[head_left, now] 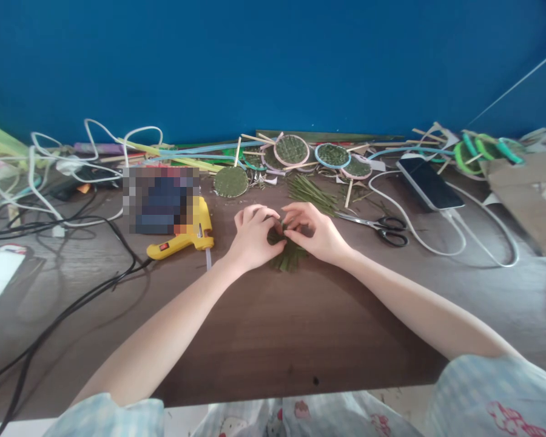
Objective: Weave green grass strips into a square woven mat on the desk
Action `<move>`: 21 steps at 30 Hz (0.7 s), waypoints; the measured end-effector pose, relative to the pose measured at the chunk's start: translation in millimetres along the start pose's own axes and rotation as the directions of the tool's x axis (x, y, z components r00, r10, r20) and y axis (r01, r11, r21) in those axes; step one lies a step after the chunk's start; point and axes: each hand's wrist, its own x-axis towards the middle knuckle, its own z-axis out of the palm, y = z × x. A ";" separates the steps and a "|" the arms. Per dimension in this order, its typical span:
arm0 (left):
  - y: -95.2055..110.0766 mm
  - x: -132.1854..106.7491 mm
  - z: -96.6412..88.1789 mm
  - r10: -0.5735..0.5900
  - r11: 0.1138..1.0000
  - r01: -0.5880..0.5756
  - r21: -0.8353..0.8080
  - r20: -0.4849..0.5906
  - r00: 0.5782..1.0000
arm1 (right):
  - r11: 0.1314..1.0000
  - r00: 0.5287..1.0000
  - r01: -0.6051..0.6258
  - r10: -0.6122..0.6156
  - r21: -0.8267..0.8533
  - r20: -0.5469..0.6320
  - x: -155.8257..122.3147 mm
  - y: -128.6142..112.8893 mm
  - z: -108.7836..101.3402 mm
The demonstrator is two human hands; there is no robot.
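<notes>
My left hand (256, 238) curls its thumb and fingers around the left side of a small bunch of flat green leaf strips (289, 259). From the other side, my right hand (317, 233) pinches the same strips between thumb and fingertips, close to the left fingertips. The strips' ends fan out below both hands onto the table; their upper part is hidden by my fingers. Just behind my right hand lies a loose pile of similar green strips (313, 193). Scissors (377, 224) with black handles rest to its right, slightly apart from the hand.
Left of my hands sits a yellow glue gun (202, 227) beside a blurred-out patch. Small round green fans (231, 181) with sticks line the back. A phone (430, 183) with a white cable (459, 233), a cardboard box (523, 200) and black cords (73, 309) occupy the sides.
</notes>
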 end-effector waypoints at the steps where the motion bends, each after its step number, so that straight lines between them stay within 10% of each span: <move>1: -0.3 -0.1 0.2 -0.001 1.000 0.001 -0.001 -0.001 1.000 | 1.000 1.000 -0.004 0.004 0.009 0.000 -0.1 0.5 0.1; 21: -0.4 -1.4 -0.7 0.028 1.000 -0.028 0.003 -0.009 1.000 | 0.902 0.972 0.215 -0.162 -0.375 0.169 4.1 5.2 -11.1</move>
